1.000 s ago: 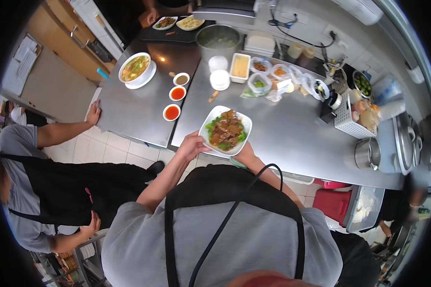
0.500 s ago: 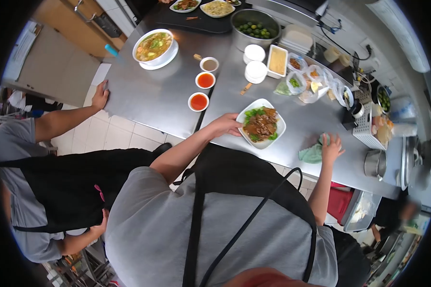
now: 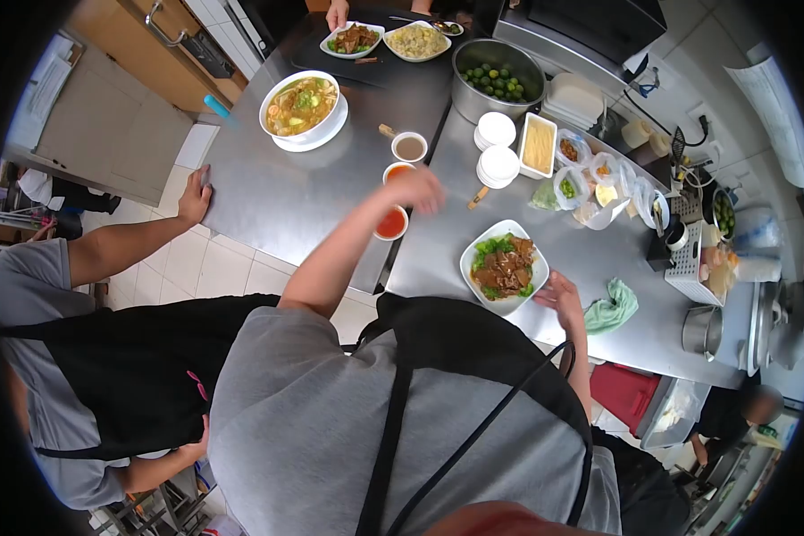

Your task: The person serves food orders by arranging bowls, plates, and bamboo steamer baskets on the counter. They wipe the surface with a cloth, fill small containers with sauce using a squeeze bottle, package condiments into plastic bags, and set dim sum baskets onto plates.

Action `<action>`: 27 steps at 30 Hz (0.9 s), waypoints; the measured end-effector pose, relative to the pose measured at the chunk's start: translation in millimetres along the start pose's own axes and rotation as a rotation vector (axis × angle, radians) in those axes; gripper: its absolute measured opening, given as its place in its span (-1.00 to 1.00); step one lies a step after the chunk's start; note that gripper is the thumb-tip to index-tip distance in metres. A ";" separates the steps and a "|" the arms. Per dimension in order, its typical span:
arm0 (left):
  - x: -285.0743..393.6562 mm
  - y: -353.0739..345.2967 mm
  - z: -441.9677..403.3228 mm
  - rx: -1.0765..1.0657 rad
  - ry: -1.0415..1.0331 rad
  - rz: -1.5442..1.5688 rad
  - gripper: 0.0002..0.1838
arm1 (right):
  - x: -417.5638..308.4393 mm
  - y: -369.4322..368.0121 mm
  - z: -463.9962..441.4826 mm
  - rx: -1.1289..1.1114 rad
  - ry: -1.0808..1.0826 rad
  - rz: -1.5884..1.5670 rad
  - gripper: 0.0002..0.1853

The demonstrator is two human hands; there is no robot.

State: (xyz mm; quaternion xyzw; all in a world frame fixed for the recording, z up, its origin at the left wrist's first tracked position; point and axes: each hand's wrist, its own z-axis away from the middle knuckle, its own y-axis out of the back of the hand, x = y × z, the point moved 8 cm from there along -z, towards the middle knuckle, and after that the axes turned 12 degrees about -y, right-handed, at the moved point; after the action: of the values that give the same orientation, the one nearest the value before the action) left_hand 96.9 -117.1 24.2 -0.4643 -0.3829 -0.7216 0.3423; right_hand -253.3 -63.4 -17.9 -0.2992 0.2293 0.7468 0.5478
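Observation:
A white square bowl (image 3: 468, 256) of sliced meat in brown sauce on green leaves (image 3: 505, 268) sits on the steel counter in front of me. My right hand (image 3: 560, 298) is at the bowl's right edge, fingers apart; whether they touch the rim I cannot tell. My left hand (image 3: 415, 189), somewhat blurred, is over the sauce cups with its fingers loosely stretched and nothing visible in them. It partly covers one orange-red sauce cup (image 3: 395, 171). Another red sauce cup (image 3: 390, 223) is below it, and a brown sauce cup (image 3: 410, 146) above. A crumpled green cloth (image 3: 612, 308) lies right of my right hand.
A large soup bowl (image 3: 299, 105) on a saucer stands at the back left. Behind are a pot of green limes (image 3: 498, 80), stacked white lids (image 3: 497, 166), a tub of yellow food (image 3: 539, 145) and bagged ingredients (image 3: 603, 188). A co-worker's hand (image 3: 195, 195) rests on the left counter edge.
My left hand has let go of the meat bowl and moved up and left to the sauce cups. My right hand has left the green cloth and moved left to the bowl.

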 end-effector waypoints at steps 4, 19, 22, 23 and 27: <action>-11.6 -101.6 25.7 -0.166 0.103 0.135 -0.59 | -1.4 -24.5 6.3 -0.066 -0.034 -0.223 -0.57; -7.8 -18.3 117.7 0.517 -0.075 0.668 -0.61 | -78.9 -107.0 35.8 -0.178 0.207 -0.122 -0.51; -51.2 25.9 162.2 0.802 -0.050 0.657 -0.62 | -61.6 -94.4 19.0 -0.119 0.246 0.039 -0.49; -81.9 42.2 176.4 0.897 -0.049 0.642 -0.63 | -54.5 -85.1 12.1 -0.092 0.264 0.019 -0.49; -112.8 68.9 225.9 1.149 -0.029 0.637 -0.70 | -42.1 -26.0 12.5 0.126 0.338 0.075 -0.53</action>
State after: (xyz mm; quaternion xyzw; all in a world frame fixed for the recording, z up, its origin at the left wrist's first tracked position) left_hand 285.3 62.6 -2.6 -0.3081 -0.5558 -0.2592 0.7273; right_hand -221.7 -76.1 20.1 -0.3769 0.3752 0.6900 0.4910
